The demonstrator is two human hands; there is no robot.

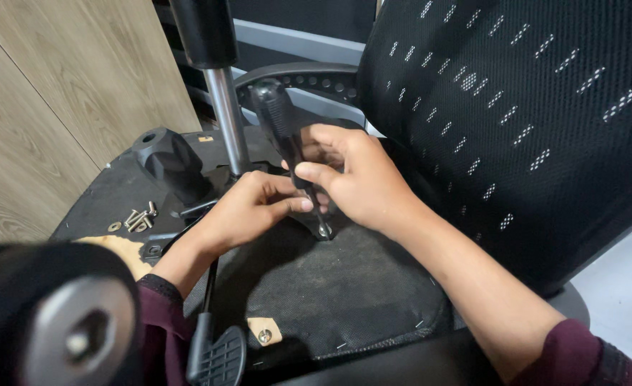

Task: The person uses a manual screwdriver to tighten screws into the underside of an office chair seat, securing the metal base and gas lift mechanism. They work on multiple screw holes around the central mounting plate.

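Office chair upturned; the underside of its seat, a black fabric-covered panel point(330, 286), faces the camera and serves as landmark.

Right hand point(359, 179) closed around the lower shaft of a black-handled screwdriver point(281, 125); fingers wrap it just under the grip. Left hand point(248, 207) curled beside it, thumb and forefinger pinched at the shaft near the tip, steadying it.

Screwdriver sits over the middle of the seat underside, just in front of the chrome gas-lift column point(226, 114). Long axis near upright, tilted slightly: handle end up and away toward the top left, tip point(324, 232) down and toward the viewer's right, meeting the seat panel. Whether the tip is seated in a screw head cannot be told; the fingers crowd it.

Judged step: working a fastener at the seat's mechanism plate, tool being located rather than turned hard. Next move would call for the tip square in the head, axis kept in line with the screw, downward pressure from the right hand while the left guides.

Left of the column, on the seat underside: a loose cluster of silver screws and washers point(137, 218). Black mesh backrest point(516, 107) stands to the right. Black lever paddle point(217, 354) at the near edge.
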